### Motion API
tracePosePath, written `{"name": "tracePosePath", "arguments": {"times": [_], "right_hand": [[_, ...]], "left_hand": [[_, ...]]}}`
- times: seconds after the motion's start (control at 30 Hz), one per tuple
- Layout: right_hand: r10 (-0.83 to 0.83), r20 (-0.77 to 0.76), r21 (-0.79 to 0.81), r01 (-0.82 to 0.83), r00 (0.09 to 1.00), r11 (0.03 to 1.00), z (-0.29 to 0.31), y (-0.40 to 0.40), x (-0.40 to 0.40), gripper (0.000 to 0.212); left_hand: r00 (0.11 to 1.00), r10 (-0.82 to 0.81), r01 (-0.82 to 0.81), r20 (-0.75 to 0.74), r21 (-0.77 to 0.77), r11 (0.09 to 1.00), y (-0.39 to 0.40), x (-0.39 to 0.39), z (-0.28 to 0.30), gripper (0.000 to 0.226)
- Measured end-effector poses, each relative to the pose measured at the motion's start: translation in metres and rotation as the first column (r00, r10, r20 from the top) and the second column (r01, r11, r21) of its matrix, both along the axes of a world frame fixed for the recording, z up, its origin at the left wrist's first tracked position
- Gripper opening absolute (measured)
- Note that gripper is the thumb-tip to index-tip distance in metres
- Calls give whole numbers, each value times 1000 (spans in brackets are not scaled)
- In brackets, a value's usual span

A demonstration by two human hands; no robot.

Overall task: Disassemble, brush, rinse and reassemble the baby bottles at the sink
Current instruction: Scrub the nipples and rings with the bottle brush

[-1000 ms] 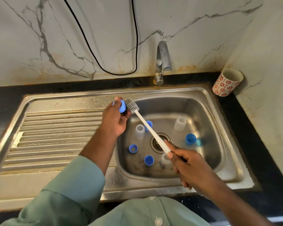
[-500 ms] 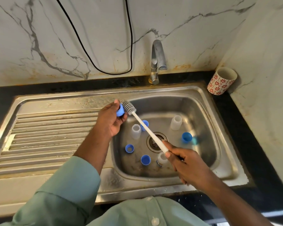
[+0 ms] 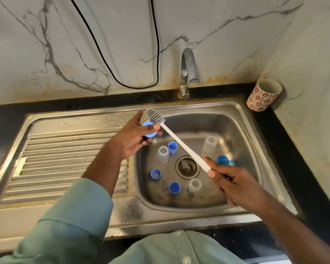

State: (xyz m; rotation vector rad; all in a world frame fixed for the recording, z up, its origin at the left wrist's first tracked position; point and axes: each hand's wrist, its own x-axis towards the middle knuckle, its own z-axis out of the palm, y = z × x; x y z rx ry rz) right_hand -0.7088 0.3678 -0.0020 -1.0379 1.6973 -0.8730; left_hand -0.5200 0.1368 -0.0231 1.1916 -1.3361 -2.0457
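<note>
Left hand: Your left hand pinched a blue cap between thumb and fingers, above the sink's left rim.
Right hand: Your right hand gripped the white brush by its handle end, fingers curled round it.
Brush head: Its grey bristles touched the cap's top edge.
Basin: Three clear bottles and four blue parts stood scattered around the drain.
Corner: A patterned cup sat near the tap.

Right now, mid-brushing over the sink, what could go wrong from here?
The left hand holds the blue cap only by fingertips; the brush could knock it into the basin. The drain looks open, so small parts nearby might catch there. Loose bottles could tip if the handle swings.
</note>
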Motion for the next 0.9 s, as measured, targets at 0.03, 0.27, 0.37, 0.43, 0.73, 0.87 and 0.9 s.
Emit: {"name": "tracePosePath", "arguments": {"times": [0.03, 0.27, 0.37, 0.43, 0.73, 0.87, 0.9], "right_hand": [[-3, 18, 3, 3, 1000, 1000, 1, 2, -1, 40], [7, 9, 25, -7, 1000, 1000, 2, -7, 3, 38], [-21, -10, 32, 21, 1000, 999, 2, -13, 3, 37], [-26, -18, 18, 27, 999, 999, 3, -18, 6, 35], [18, -138, -79, -29, 990, 996, -8, -12, 29, 39], [-6, -180, -76, -7, 984, 997, -13, -14, 28, 38], [-25, -210, -73, 10, 977, 997, -12, -18, 28, 34]], "left_hand": [[1000, 23, -23, -4, -2, 1000, -1, 1, 0, 59], [964, 240, -220, -111, 163, 962, 3, -11, -3, 70], [968, 239, -229, -79, 120, 966, 10, -19, -8, 66], [949, 308, -296, -73, 137, 945, 15, -27, -8, 67], [715, 682, -567, -157, 441, 696, 3, -39, 6, 55], [822, 562, -518, -95, 288, 806, 9, -42, 6, 38], [829, 551, -512, -90, 273, 815, 11, -43, 6, 37]]}}
